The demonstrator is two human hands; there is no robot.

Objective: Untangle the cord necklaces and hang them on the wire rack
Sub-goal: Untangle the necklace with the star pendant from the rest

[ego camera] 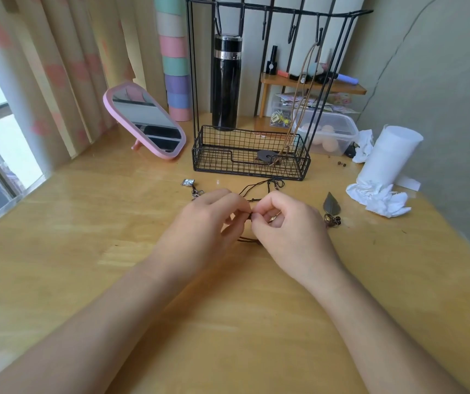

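Two hands meet over the wooden table: the left hand and the right hand each pinch the dark cord at one knot between them. Its loops lie on the table just in front of the wire rack; how many dark cords are tangled there cannot be told. Two pendants lie beside the hands, one square silver pendant and one leaf pendant. One tan necklace hangs from a rack hook, and its disc pendant rests in the rack's basket. One clear plastic box holds pale round things.
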